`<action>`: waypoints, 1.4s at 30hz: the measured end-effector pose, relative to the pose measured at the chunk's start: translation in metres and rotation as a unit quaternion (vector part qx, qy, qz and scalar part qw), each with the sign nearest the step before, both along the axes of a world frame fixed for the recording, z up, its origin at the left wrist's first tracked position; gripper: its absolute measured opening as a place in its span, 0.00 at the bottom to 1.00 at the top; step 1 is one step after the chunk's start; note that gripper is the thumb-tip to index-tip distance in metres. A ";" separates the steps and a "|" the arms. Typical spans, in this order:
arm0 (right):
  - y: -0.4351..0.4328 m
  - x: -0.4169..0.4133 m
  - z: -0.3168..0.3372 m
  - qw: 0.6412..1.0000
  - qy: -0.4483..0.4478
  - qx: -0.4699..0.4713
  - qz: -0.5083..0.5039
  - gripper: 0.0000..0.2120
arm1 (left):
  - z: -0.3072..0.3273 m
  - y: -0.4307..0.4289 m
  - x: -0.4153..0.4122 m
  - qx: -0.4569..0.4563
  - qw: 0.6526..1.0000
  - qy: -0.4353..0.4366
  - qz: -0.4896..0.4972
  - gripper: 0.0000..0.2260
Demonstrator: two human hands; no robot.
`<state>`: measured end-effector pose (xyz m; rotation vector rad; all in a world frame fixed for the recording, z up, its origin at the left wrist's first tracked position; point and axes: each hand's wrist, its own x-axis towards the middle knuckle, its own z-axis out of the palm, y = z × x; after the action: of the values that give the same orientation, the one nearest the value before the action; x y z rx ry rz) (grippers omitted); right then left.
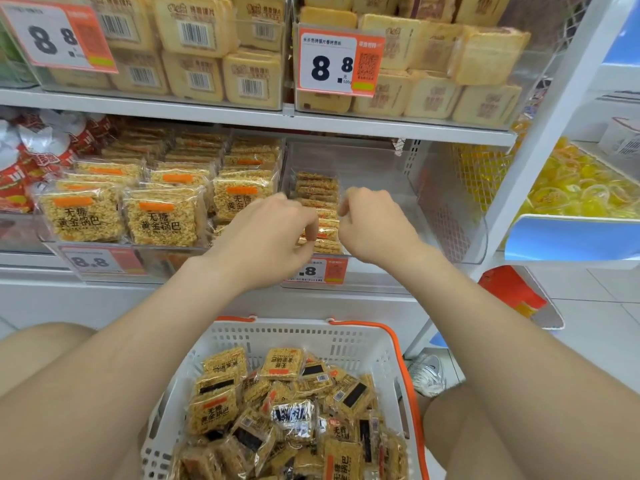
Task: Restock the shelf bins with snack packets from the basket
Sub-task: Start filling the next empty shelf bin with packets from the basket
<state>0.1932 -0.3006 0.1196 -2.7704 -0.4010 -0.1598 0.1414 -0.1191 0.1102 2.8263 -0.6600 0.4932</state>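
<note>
At centre frame, the left hand pinches the row of golden crispy-rice snack packets standing on edge in the clear plastic shelf bin. The right hand is curled against the row's right side; whether it grips a packet I cannot tell. At the bottom of the frame, the white plastic basket with orange handles holds more loose packets.

price tag, yellow jellies, white sneaker
</note>
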 end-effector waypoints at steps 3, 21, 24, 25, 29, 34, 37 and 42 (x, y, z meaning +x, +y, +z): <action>-0.002 -0.028 -0.001 0.999 -0.013 0.031 0.024 0.15 | -0.006 -0.008 -0.013 0.020 1.000 0.020 0.012 0.07; -0.078 -0.079 -0.158 0.885 0.282 -0.324 0.181 0.08 | -0.152 -0.082 -0.036 0.278 0.891 0.350 -0.079 0.12; -0.089 -0.092 -0.190 0.839 0.317 -0.392 0.205 0.04 | -0.175 -0.087 -0.037 0.294 0.879 0.365 -0.084 0.10; -0.093 -0.097 -0.199 0.822 0.328 -0.412 0.217 0.06 | -0.182 -0.088 -0.037 0.294 0.875 0.374 -0.088 0.09; -0.095 -0.111 -0.222 0.763 0.322 -0.491 0.270 0.17 | -0.194 -0.095 -0.035 0.289 0.870 0.386 -0.107 0.10; -0.092 -0.113 -0.227 0.790 0.312 -0.448 0.279 0.06 | -0.190 -0.100 -0.036 0.289 0.869 0.383 -0.121 0.10; -0.086 -0.106 -0.215 0.809 0.329 -0.402 0.274 0.17 | -0.180 -0.096 -0.035 0.274 0.873 0.386 -0.113 0.11; -0.077 -0.082 -0.170 0.881 0.304 -0.255 0.257 0.10 | -0.149 -0.081 -0.028 0.230 0.874 0.420 -0.081 0.21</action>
<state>0.1113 -0.3774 -0.0505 -2.8495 -1.0918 1.0537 0.1138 -0.2001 -0.0393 2.9070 -0.8600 -1.0060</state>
